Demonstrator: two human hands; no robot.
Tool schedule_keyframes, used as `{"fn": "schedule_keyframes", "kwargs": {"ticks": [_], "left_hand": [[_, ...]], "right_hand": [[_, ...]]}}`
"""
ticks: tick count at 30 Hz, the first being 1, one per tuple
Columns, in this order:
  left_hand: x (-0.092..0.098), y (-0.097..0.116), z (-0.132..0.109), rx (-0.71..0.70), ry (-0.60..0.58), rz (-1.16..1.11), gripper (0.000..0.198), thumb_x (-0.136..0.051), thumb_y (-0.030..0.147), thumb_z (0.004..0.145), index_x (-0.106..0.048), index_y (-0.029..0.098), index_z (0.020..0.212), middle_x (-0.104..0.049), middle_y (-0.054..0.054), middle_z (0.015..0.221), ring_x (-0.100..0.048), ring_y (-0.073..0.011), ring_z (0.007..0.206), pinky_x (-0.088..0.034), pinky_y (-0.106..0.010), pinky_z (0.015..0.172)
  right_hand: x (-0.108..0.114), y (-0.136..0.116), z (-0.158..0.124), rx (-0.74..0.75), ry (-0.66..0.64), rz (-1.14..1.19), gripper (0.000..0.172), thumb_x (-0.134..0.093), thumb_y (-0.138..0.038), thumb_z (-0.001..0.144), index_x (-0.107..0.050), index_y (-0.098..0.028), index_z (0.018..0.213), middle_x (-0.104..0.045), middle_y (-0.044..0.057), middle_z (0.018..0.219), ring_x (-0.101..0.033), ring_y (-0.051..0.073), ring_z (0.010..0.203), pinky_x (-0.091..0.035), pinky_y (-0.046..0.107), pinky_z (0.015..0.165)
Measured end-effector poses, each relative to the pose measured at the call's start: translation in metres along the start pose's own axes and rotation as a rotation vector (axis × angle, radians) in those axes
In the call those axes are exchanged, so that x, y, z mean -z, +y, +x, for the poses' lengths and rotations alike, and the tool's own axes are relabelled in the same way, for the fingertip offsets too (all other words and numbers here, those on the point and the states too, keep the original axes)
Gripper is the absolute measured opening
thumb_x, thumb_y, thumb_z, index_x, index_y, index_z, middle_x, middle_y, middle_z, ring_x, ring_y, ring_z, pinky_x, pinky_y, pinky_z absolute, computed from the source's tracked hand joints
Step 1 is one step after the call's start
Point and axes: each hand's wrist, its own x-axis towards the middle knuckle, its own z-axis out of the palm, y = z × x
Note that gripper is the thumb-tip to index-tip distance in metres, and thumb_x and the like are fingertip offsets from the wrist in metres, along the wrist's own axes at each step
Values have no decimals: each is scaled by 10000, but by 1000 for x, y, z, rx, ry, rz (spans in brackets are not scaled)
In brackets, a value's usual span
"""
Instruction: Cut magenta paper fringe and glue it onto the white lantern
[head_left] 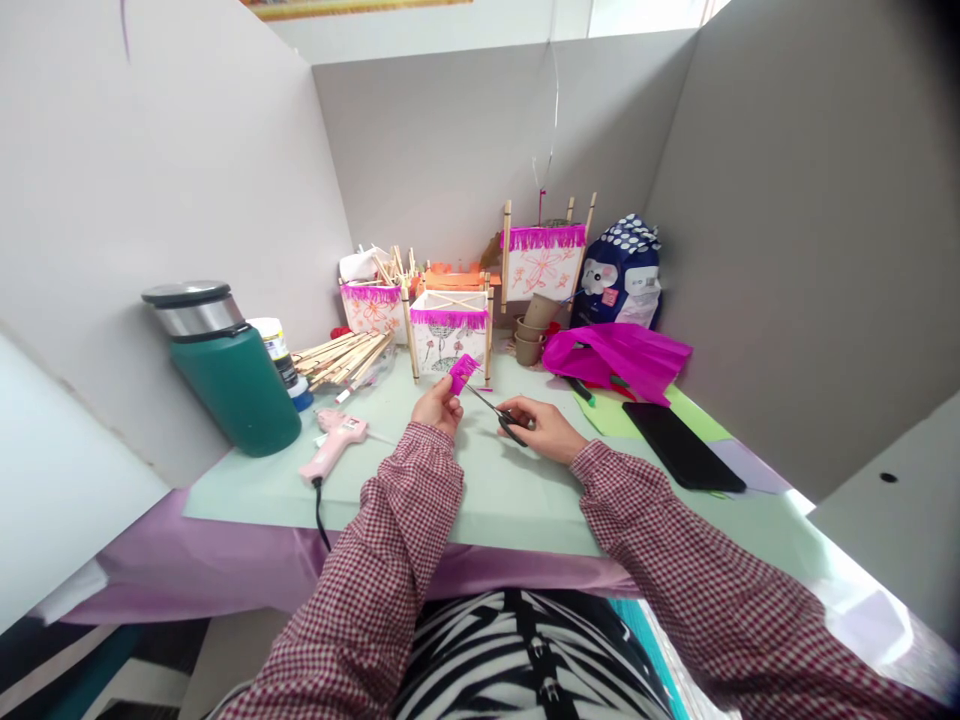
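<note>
Site: craft station inside a booth like an office or study cubicle. Enclosure: grey back panel (435,150) behind the tabletop's (517,510) far edge, with a left panel (202,160) and right panel (795,220) along its sides. Craft evidence: pink glue gun (341,440) toward the near left corner; bundled sticks (352,358) by the far left corner; stick-framed, fringed paper box (435,345) toward the far edge; magenta sheet (637,362) at the far right corner; scissors (512,429) mid-tabletop. Personal items: green bottle (236,390), left edge; black phone (682,445), right edge. Wider building type: cannot tell.
</note>
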Motion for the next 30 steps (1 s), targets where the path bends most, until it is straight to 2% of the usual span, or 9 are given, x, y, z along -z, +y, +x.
{"fn": "schedule_keyframes", "kwargs": {"ticks": [10, 21, 26, 30], "left_hand": [[-5, -2, -5, 41, -11, 37, 81, -570, 146, 810, -513, 151, 752, -490, 61, 506, -340, -8, 318, -278, -122, 328], [-6, -2, -7, 46, -38, 82, 35, -570, 157, 812, -535, 153, 811, -572, 35, 595, -338, 0, 316, -285, -120, 323], [-5, -3, -5, 42, -28, 65, 80, -580, 150, 803, -512, 155, 763, -487, 64, 507, -345, -4, 307, -277, -119, 313], [-5, -3, -5, 41, -37, 62, 96, -568, 144, 813, -502, 152, 743, -500, 60, 515, -354, -6, 311, -285, -118, 315]], "right_hand": [[-1, 2, 1, 2, 11, -3, 296, -585, -294, 749, -618, -165, 1013, -585, 1, 685, -503, 123, 610, -401, 246, 585], [0, -2, 1, -10, 10, 10, 272, -580, -298, 753, -617, -167, 988, -574, -4, 672, -480, 111, 580, -396, 238, 566], [-1, 2, 1, -12, 6, 24, 269, -570, -282, 760, -609, -167, 1000, -580, -6, 671, -483, 107, 574, -391, 231, 558], [-2, 4, 1, -10, 1, 30, 263, -563, -263, 763, -603, -166, 1004, -595, -3, 675, -488, 108, 572, -391, 229, 555]]}}
